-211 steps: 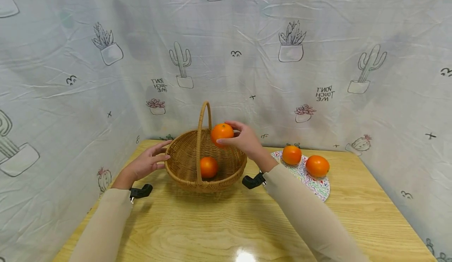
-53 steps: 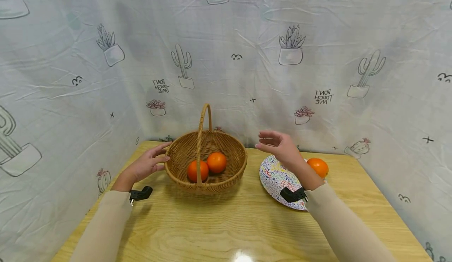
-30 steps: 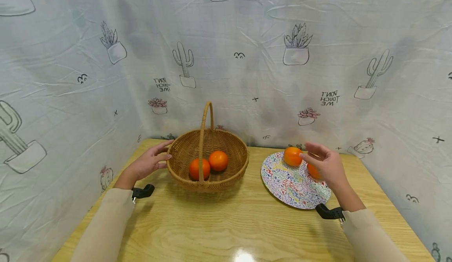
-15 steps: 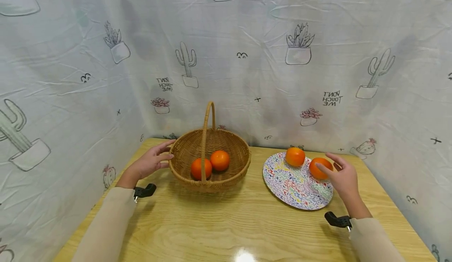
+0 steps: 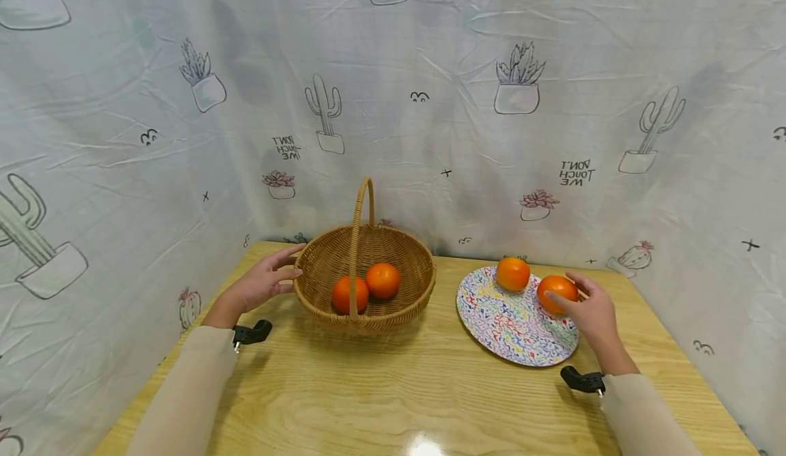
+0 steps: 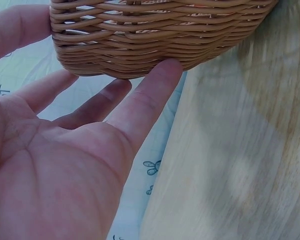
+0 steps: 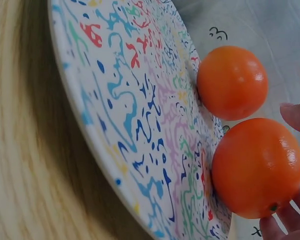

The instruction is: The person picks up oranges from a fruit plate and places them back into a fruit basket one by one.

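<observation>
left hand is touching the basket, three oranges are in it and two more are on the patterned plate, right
Not quite: the head view shows two oranges in the basket, not three. The left hand does touch it, and two more are on the patterned plate.

Orange, tan and scribbled colour before you.
Your oranges (image 5: 557, 295) are solid orange; the white plate (image 5: 510, 333) carries red, blue, green, yellow and lilac squiggles; the wicker basket (image 5: 402, 248) is woven tan-brown, the table (image 5: 368, 394) yellowish wood grain, the backdrop cloth (image 5: 430, 46) pale grey with potted-cactus prints, your sleeves (image 5: 184, 388) beige.
</observation>
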Demonstrator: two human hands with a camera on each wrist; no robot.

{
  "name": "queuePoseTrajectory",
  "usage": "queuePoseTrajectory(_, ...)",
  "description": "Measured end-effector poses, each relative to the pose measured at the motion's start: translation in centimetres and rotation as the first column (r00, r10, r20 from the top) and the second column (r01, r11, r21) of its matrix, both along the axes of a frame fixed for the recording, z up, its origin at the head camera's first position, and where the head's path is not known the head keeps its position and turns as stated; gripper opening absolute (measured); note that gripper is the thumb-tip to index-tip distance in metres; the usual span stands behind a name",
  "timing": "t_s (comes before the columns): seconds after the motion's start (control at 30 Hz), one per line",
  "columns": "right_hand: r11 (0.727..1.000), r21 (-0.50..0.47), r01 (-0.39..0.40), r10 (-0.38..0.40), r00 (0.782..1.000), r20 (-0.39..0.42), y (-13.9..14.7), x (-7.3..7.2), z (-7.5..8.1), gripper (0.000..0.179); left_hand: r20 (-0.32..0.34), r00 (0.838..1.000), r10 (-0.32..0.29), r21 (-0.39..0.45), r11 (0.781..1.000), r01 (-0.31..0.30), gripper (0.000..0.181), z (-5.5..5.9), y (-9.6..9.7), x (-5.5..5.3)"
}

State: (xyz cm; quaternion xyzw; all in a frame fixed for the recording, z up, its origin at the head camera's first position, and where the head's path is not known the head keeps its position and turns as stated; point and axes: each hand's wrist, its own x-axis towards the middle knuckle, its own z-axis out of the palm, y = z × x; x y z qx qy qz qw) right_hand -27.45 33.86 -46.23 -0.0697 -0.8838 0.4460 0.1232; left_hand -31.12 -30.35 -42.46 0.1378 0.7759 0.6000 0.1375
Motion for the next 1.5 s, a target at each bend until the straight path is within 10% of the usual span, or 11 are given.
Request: queuePoseTrajectory(1.5,0.996,0.021,0.087,-0.089,0.986,0.139,-0.9,-1.2,-0.3,0.077,-0.022,1.000,0.016,0.001,1.000,-0.016,0.070,-0.2,0.1,0.0)
